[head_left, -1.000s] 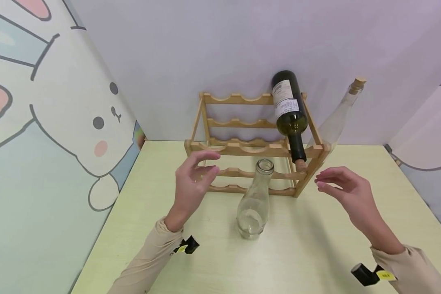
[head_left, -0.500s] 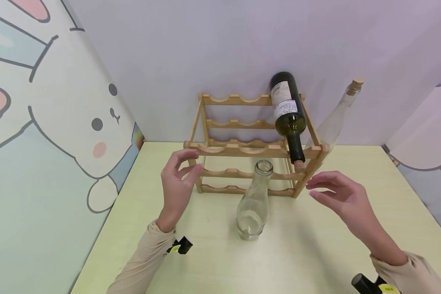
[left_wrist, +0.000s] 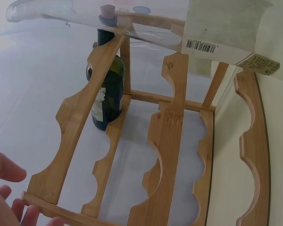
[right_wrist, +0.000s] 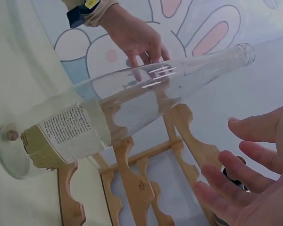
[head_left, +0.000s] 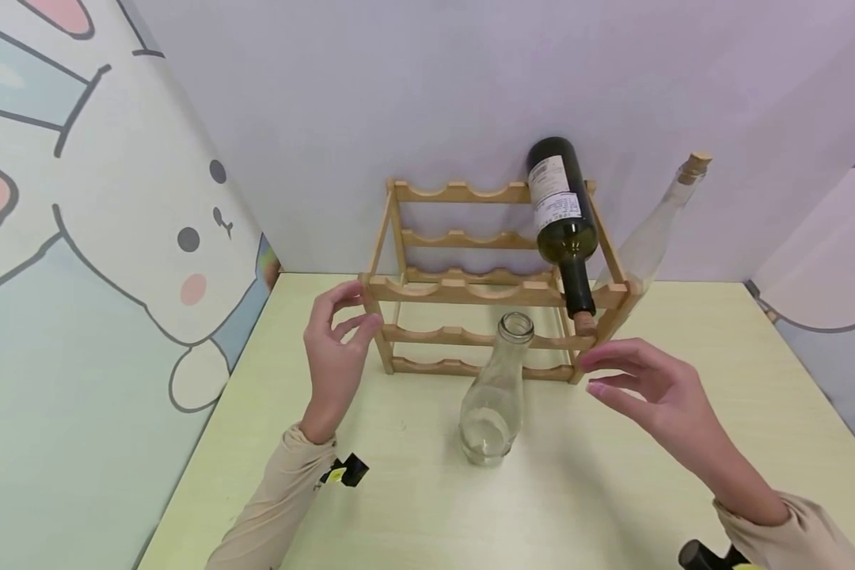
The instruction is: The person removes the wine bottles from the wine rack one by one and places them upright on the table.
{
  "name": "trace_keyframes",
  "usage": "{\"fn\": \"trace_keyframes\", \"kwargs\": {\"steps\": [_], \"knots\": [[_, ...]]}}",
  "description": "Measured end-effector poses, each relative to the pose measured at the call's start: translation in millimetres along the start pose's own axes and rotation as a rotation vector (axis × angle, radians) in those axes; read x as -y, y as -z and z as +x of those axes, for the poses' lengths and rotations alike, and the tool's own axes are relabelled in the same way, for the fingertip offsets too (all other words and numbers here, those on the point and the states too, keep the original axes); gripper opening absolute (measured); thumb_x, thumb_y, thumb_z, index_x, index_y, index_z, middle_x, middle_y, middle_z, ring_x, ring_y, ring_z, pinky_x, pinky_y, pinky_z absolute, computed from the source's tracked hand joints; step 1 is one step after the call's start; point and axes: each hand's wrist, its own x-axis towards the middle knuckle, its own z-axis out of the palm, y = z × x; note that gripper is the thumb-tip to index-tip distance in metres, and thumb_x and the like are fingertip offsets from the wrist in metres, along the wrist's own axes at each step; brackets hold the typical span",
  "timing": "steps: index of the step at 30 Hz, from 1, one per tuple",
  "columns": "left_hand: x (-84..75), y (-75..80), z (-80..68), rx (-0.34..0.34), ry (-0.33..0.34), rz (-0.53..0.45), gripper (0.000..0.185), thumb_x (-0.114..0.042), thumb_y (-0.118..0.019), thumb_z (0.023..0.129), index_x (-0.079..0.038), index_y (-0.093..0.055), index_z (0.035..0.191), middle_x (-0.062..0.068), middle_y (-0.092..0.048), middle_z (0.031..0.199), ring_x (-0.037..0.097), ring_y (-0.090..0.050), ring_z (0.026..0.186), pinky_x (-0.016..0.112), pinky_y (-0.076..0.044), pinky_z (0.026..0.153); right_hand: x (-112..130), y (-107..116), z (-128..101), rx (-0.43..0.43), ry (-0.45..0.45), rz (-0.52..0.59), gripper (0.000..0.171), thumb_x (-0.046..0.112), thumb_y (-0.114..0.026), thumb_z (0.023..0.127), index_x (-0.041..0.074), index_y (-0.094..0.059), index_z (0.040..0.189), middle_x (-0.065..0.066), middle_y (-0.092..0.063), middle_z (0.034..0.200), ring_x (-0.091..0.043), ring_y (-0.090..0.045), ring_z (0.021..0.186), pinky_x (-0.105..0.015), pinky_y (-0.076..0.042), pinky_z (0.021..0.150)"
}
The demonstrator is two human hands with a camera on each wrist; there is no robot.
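Wooden wine rack (head_left: pixel 484 289) at the back of a pale green table (head_left: pixel 413 507), long axis running left to right across the view, front rail facing the person. Flanked on both ends by bare hands: left hand (head_left: pixel 335 356) at the front-left post, fingers loosely curved and spread, thumb apart, tips just beside the wood and, as far as can be told, not closed on it; right hand (head_left: pixel 648 388) near the front-right post, fingers extended and slightly fanned, holding nothing. Left hand seemingly the nearer of the two to its post; contact not certain from the head view.

Seen from the left wrist, rack rails (left_wrist: pixel 165 141) directly ahead of the fingertips (left_wrist: pixel 4 169). From the right wrist, splayed fingers (right_wrist: pixel 254 136) short of the frame.

Dark green wine bottle (head_left: pixel 563 218) lying in the top right cradle, neck pointing forward and down toward the right hand. Empty clear glass bottle (head_left: pixel 495 396) upright on the table just in front of the rack, between the two hands. Corked clear bottle (head_left: pixel 655 226) leaning beyond the rack's right end. Cartoon rabbit panel (head_left: pixel 114 222) on the left wall.
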Motion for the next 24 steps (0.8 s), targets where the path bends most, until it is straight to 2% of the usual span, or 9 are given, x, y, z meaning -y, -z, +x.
{"fn": "trace_keyframes", "kwargs": {"steps": [4,7,11,13,18,21,24], "knots": [[-0.7,-0.3,2.6,0.007,0.013,0.028,0.044,0.006,-0.067,0.084,0.005,-0.053,0.125,0.018,-0.052,0.121,0.026,-0.051,0.111,0.043,-0.052,0.087,3,-3,1,0.02,-0.002,-0.021,0.036,-0.018,-0.063,0.08,-0.01,-0.057,0.114,-0.022,-0.06,0.109,-0.022,-0.062,0.096,-0.031,-0.055,0.082],[-5.1,-1.7,6.4,0.049,0.033,0.033,0.043,0.004,-0.061,0.089,0.007,-0.049,0.13,0.021,-0.05,0.125,0.028,-0.05,0.114,0.038,-0.052,0.088,4,-4,2,0.029,-0.007,-0.041,0.038,-0.018,-0.064,0.079,-0.008,-0.057,0.114,-0.021,-0.06,0.11,-0.022,-0.062,0.097,-0.033,-0.055,0.082],[-7.3,-2.2,11.5,0.12,0.06,0.05,0.043,0.002,-0.055,0.094,0.006,-0.043,0.135,0.023,-0.049,0.126,0.03,-0.05,0.115,0.027,-0.052,0.085,4,-7,4,0.053,0.051,-0.022,0.04,-0.022,-0.063,0.077,-0.01,-0.057,0.115,-0.024,-0.06,0.11,-0.022,-0.062,0.098,-0.032,-0.055,0.081],[-4.5,-1.3,14.1,0.147,0.06,0.064,0.042,0.001,-0.053,0.095,0.004,-0.043,0.135,0.024,-0.049,0.123,0.031,-0.052,0.112,0.031,-0.054,0.082,4,-9,4,0.059,0.074,-0.014,0.041,-0.023,-0.062,0.077,-0.01,-0.057,0.115,-0.023,-0.06,0.111,-0.022,-0.062,0.098,-0.031,-0.055,0.081],[11.2,4.9,23.7,0.235,-0.004,0.102,0.04,0.001,-0.053,0.095,0.004,-0.044,0.133,0.023,-0.052,0.11,0.036,-0.061,0.095,0.046,-0.056,0.072,4,-13,8,0.069,0.141,0.034,0.043,-0.027,-0.061,0.075,-0.012,-0.056,0.115,-0.022,-0.061,0.112,-0.021,-0.062,0.1,-0.03,-0.055,0.081],[20.6,9.0,28.8,0.288,-0.061,0.118,0.039,0.003,-0.053,0.094,0.006,-0.043,0.131,0.023,-0.054,0.105,0.038,-0.064,0.087,0.039,-0.056,0.068,3,-15,11,0.08,0.179,0.05,0.045,-0.028,-0.061,0.073,-0.013,-0.056,0.115,-0.021,-0.061,0.113,-0.021,-0.062,0.1,-0.031,-0.055,0.08],[24.7,10.4,30.5,0.3,-0.125,0.159,0.04,0.004,-0.054,0.093,0.006,-0.042,0.131,0.023,-0.058,0.099,0.037,-0.065,0.085,0.029,-0.056,0.067,4,-17,13,0.082,0.186,0.025,0.047,-0.028,-0.062,0.072,-0.012,-0.056,0.116,-0.018,-0.062,0.114,-0.021,-0.063,0.1,-0.03,-0.055,0.08]]}}
